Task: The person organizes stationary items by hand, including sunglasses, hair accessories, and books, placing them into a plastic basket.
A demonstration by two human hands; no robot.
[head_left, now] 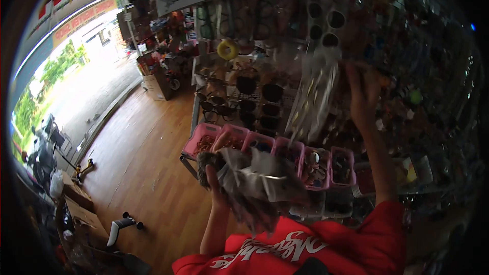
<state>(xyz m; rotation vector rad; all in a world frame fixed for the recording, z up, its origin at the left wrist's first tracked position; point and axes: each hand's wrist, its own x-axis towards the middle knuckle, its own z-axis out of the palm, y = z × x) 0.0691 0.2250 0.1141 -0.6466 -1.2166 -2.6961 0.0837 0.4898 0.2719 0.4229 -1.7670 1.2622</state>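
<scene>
My left hand (218,189) is closed around a floppy grey bundle (262,178), with a fuzzy tuft (208,165) at the thumb end. Its loose, crinkled strips hang to the right, partly over the pink baskets (316,169). Higher up at the display rack, my right hand (362,91) is raised with its fingers apart, somewhat blurred. Just left of that hand hangs a long clear plastic packet (315,94) with shiny streaks. White-framed sunglasses (335,19) are mounted above it.
Rows of dark sunglasses (247,85) and a yellow ring (227,49) fill the rack ahead. A cardboard box (156,87) stands near the doorway. On the wooden floor (147,158) is a white-and-black scooter-like part (120,226); open cartons (84,219) line the left.
</scene>
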